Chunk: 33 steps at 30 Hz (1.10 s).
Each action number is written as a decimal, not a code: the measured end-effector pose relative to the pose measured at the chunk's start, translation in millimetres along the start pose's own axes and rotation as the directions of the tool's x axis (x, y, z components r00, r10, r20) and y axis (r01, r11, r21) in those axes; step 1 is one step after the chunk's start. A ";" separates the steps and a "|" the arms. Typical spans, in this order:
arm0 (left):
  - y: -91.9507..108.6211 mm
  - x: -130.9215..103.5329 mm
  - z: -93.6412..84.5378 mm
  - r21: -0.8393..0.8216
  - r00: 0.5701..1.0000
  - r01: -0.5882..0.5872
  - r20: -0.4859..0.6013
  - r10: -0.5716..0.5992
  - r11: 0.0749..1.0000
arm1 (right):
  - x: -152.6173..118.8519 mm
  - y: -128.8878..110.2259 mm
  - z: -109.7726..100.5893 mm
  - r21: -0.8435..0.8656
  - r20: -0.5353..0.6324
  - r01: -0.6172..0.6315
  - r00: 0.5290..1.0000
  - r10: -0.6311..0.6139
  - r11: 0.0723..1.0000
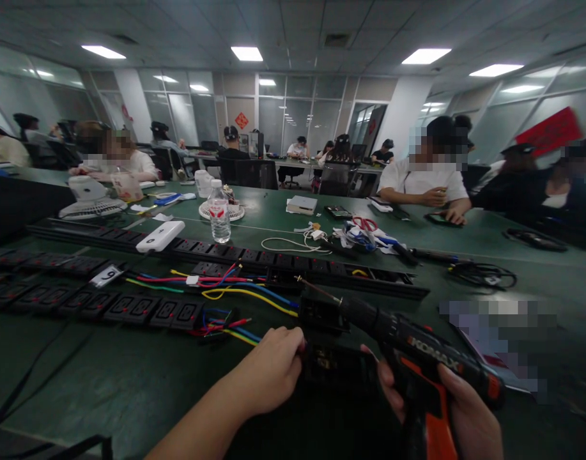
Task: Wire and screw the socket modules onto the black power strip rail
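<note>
In the head view, my right hand (470, 409) grips a black and orange cordless drill (417, 351) by its handle. Its long bit (319, 289) points up and to the left, with a small brass-coloured piece at the tip. My left hand (276, 361) is closed at the left end of a black plastic housing (343, 369) with brass-coloured contacts inside. Fingertips of my right hand come close to the housing's other end; whether they touch it I cannot tell. Behind it lies a second black housing (324, 314), joined to blue and yellow wires (254, 295).
Long black socket strips (144, 308) lie at the left, with loose wire ends. A white device (161, 236) rests on the rear strip (259, 255). Beyond are a water bottle (220, 214), red scissors (364, 223) and a coiled black cable (484, 276). Other people sit around the green table (105, 377).
</note>
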<state>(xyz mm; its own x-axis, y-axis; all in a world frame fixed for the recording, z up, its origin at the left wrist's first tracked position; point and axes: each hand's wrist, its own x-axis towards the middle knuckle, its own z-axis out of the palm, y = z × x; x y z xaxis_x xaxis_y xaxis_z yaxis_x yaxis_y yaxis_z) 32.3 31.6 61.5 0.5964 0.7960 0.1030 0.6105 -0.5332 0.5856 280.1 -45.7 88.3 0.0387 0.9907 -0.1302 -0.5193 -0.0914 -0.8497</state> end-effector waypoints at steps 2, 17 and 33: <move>0.0 0.6 0.7 -0.005 0.999 0.030 0.017 -0.030 1.000 | -0.2 0.0 -0.4 0.018 0.020 -0.036 0.999 0.036 0.999; -2.6 7.0 -13.1 -0.161 0.991 0.111 0.095 -0.097 0.981 | 1.2 6.8 -2.7 -0.029 0.109 -0.044 0.993 0.047 0.999; 1.0 6.7 -7.7 -0.349 0.997 -0.014 0.065 0.039 0.937 | 3.7 5.8 -2.3 -0.051 0.098 0.009 0.995 -0.004 0.999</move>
<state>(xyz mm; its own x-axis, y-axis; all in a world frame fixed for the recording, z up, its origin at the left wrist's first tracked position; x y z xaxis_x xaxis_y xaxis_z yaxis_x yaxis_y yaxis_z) 32.9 38.6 68.9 0.6522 0.7545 0.0731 0.3820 -0.4104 0.8281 279.2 -42.8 81.7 -0.0428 0.9962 -0.0760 -0.4750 -0.0873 -0.8756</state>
